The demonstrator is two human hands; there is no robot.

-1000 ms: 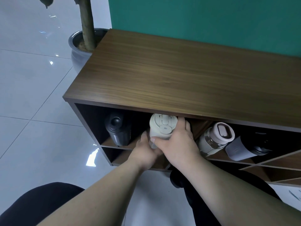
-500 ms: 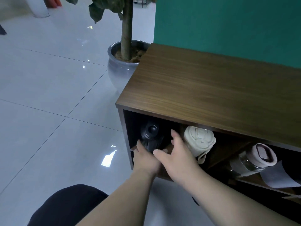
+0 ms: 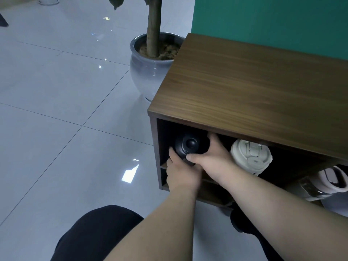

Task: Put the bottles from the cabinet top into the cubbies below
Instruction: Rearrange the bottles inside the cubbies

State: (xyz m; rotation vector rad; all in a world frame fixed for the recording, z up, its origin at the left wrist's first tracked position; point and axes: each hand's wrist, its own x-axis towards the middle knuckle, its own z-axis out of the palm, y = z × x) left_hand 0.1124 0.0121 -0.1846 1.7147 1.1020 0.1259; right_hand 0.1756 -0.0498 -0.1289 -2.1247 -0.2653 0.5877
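Note:
A black bottle (image 3: 190, 145) lies on its side in the leftmost upper cubby of the wooden cabinet (image 3: 244, 102), cap facing me. My left hand (image 3: 181, 174) grips it from below and the left. My right hand (image 3: 212, 159) wraps it from the right, thumb under the cap. To its right a cream bottle (image 3: 250, 157) lies in the neighbouring cubby, untouched. Further right a bottle with a pink lid (image 3: 327, 182) lies at the frame edge. The cabinet top bears no bottles in view.
A grey ceramic pot (image 3: 148, 72) with a tree trunk stands on the tiled floor just left of the cabinet. A green wall (image 3: 263, 19) backs the cabinet. My dark-clothed knees are at the bottom of the frame. Lower cubbies are partly hidden by my arms.
Both hands left the cream bottle, which now lies in its cubby, and moved left onto the black bottle. The view has swung left, showing more floor and the pot.

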